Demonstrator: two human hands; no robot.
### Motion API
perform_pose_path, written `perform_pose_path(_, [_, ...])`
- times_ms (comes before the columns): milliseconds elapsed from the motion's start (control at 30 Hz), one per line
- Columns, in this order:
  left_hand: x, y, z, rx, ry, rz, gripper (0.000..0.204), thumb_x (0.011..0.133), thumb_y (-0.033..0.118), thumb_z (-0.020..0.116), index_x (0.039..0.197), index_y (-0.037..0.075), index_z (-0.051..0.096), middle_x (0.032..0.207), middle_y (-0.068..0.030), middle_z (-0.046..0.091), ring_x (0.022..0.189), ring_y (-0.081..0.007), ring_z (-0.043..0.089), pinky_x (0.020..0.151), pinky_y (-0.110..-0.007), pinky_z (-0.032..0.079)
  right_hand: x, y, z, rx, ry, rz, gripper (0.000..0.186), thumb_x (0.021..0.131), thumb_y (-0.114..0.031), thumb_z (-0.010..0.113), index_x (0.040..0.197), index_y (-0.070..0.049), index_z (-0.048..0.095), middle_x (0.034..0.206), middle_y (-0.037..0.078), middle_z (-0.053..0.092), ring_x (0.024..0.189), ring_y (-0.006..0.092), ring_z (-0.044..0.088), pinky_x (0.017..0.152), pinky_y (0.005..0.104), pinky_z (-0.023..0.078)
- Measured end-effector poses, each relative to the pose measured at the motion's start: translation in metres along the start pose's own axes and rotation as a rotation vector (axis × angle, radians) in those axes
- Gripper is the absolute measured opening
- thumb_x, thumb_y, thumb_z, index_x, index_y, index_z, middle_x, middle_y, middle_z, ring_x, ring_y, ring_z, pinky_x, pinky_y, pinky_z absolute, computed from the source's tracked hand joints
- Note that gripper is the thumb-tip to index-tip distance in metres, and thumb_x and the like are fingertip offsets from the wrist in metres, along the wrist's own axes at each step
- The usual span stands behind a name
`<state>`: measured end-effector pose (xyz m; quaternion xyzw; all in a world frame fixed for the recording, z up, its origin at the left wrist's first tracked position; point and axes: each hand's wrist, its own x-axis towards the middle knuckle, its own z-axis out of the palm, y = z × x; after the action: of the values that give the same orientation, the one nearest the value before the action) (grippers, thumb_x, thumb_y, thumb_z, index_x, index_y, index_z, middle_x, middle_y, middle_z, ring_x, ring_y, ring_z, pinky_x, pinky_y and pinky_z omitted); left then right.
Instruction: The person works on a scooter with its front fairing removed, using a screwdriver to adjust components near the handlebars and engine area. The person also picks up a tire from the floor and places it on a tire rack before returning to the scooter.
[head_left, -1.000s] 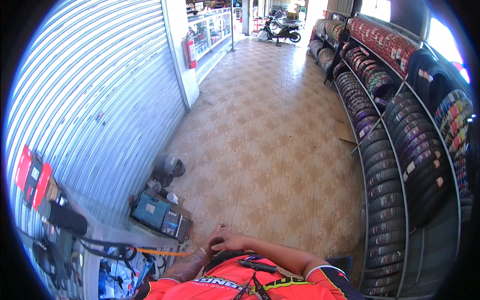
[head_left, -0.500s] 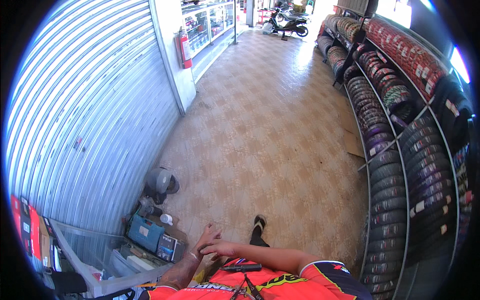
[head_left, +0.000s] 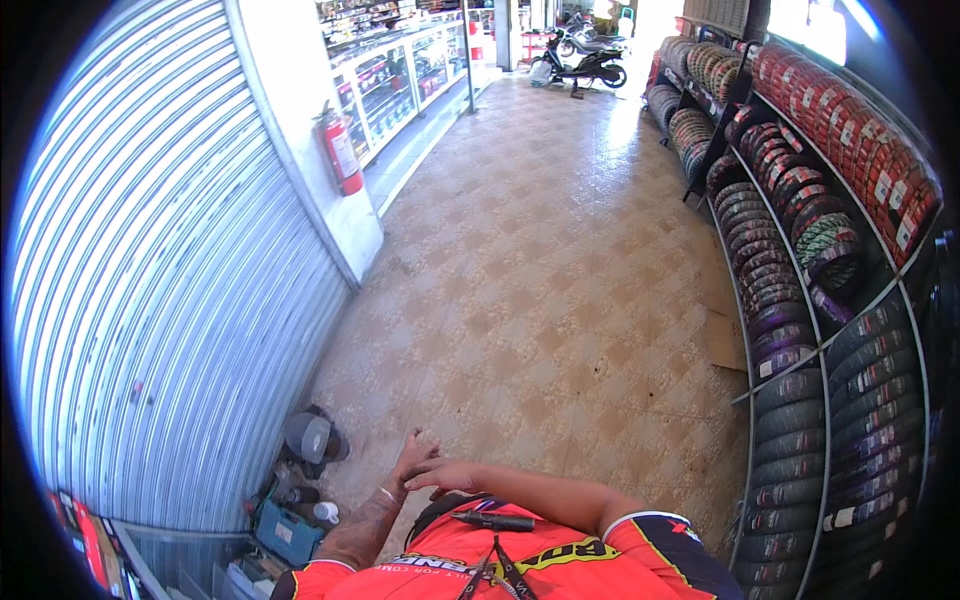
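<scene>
My left hand (head_left: 413, 456) is held out in front of my body, its fingers loosely extended and apart. Across its wrist lies my right hand (head_left: 440, 474), fingers stretched out and touching the back of the left hand. Neither one visibly holds anything. A light band circles my left wrist. Just behind the hands, a black pen-shaped object (head_left: 493, 521) rests on the front of my red shirt, with a dark lanyard (head_left: 515, 578) hanging below it. To the left of my hands, on the floor, are a white cup (head_left: 326, 512) and a blue case (head_left: 287, 531).
A metal roller shutter (head_left: 170, 270) lines the left, with a grey rounded object (head_left: 309, 437) at its foot. A fire extinguisher (head_left: 343, 155) hangs on the pillar beyond. Tyre racks (head_left: 783, 440) run along the right. Far ahead stand glass display cases (head_left: 390, 90) and a motorbike (head_left: 590, 70).
My view has tilted up, showing more of the far shop, and my foot has dropped out of sight. The right hand still rests over the left wrist.
</scene>
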<state>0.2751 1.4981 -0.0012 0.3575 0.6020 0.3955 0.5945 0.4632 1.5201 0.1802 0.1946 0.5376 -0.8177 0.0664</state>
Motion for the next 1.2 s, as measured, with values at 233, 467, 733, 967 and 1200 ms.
perform_pose_path(233, [0.163, 0.142, 0.070, 0.065, -0.029, -0.101, 0.088, 0.086, 0.023, 0.071, 0.146, 0.005, 0.010, 0.084, -0.0081, 0.059, 0.070, -0.0147, 0.058, 0.060, -0.029, 0.051, -0.011, -0.062, -0.172, -0.017, 0.081, -0.063, 0.064, 0.090, -0.044, 0.061, 0.140, -0.007, 0.045, 0.143, 0.007, 0.044, 0.128, 0.0224, 0.043, 0.095, 0.0383, 0.047])
perform_pose_path(467, [0.358, 0.202, 0.105, 0.010, -0.102, -0.279, 0.084, 0.086, 0.023, 0.070, 0.146, 0.005, 0.014, 0.086, -0.0056, 0.059, 0.070, -0.0138, 0.057, 0.064, -0.029, 0.051, -0.142, -0.022, -0.464, 0.077, 1.210, -0.080, 0.049, 0.089, -0.031, 0.063, 0.127, -0.002, 0.058, 0.116, 0.007, 0.065, 0.099, 0.0176, 0.060, 0.085, 0.0296, 0.048])
perform_pose_path(733, [0.547, 0.250, 0.112, 0.167, -0.168, -0.398, 0.084, 0.084, 0.028, 0.072, 0.145, 0.006, 0.018, 0.089, -0.0076, 0.059, 0.072, -0.0142, 0.058, 0.062, -0.029, 0.051, -0.315, 0.173, -0.541, 0.477, 1.534, 0.875, 0.044, 0.086, -0.031, 0.062, 0.118, 0.000, 0.061, 0.090, 0.012, 0.062, 0.074, 0.0228, 0.058, 0.062, 0.0366, 0.044])
perform_pose_path(967, [0.704, 0.267, 0.136, 0.186, -0.035, -0.621, 0.081, 0.085, 0.022, 0.071, 0.145, 0.005, 0.019, 0.085, -0.0083, 0.057, 0.064, -0.0149, 0.057, 0.054, -0.028, 0.050, -0.309, 0.076, -0.648, -0.273, 0.801, 0.671, 0.050, 0.086, -0.046, 0.058, 0.123, -0.012, 0.062, 0.120, 0.016, 0.063, 0.110, 0.0299, 0.060, 0.095, 0.0422, 0.045])
perform_pose_path(1200, [0.875, 0.393, 0.212, 0.208, -0.059, -0.557, 0.087, 0.083, 0.021, 0.073, 0.147, 0.008, 0.016, 0.087, -0.0109, 0.059, 0.066, -0.0156, 0.058, 0.053, -0.029, 0.049, -0.387, -0.177, -1.017, -0.862, 1.029, 0.629, 0.050, 0.086, -0.043, 0.062, 0.118, -0.004, 0.062, 0.113, 0.021, 0.064, 0.107, 0.0372, 0.061, 0.091, 0.0459, 0.048])
